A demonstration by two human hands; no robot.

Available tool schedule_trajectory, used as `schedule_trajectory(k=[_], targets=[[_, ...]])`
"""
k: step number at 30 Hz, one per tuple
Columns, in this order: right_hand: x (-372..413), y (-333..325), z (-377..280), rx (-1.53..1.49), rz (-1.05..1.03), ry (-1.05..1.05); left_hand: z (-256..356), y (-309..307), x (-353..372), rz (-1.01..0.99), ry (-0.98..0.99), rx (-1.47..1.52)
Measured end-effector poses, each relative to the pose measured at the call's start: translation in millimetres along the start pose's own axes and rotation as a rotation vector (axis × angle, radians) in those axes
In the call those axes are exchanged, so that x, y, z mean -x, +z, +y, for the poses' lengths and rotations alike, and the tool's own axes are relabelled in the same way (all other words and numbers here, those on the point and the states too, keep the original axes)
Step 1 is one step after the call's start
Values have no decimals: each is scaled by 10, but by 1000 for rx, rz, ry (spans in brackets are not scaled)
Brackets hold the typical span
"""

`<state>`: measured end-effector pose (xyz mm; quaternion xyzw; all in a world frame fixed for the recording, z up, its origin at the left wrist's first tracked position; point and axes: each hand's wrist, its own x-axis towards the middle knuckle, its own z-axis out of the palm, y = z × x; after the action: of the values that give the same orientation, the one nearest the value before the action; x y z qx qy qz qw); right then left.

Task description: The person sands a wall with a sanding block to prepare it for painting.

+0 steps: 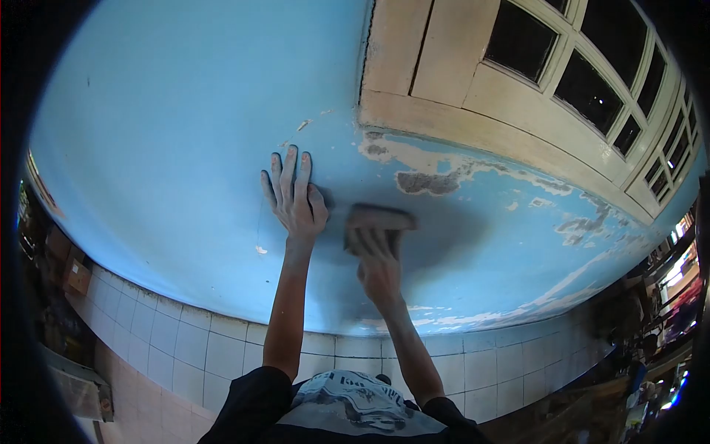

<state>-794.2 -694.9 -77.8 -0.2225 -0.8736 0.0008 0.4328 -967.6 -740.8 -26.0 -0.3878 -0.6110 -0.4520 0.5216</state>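
Observation:
My left hand (296,200) lies flat on the light blue wall (185,148), its fingers stretched out and pale with dust. To its right, my right hand (379,259) grips a brown-grey sanding block (381,217) against the wall. Motion smears that hand and the block, so the block's working face is hidden. Just above and to the right of the block, a patch of peeled paint (429,182) shows grey and whitish plaster. A small chip (302,126) in the paint sits above my left fingertips.
A cream wooden window frame (444,118) with dark panes fills the upper right. More flaked paint (584,226) runs below the frame toward the right. White tiles (229,351) line the lower wall. Boxes (77,274) stand at the far left, and clutter (651,370) at the far right.

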Motion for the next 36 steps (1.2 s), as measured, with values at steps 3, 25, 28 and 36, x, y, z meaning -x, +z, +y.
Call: schedule_trajectory(k=[3, 25, 28, 36], targets=[[154, 143, 201, -164, -229, -113, -20, -11, -7, 1, -1, 1], [-80, -106, 385, 17, 328, 121, -61, 29, -16, 10, 17, -16], [-114, -145, 203, 14, 254, 95, -15, 8, -21, 1, -2, -16], [-50, -114, 730, -340, 555, 309, 405, -16, 147, -127, 158, 139]])
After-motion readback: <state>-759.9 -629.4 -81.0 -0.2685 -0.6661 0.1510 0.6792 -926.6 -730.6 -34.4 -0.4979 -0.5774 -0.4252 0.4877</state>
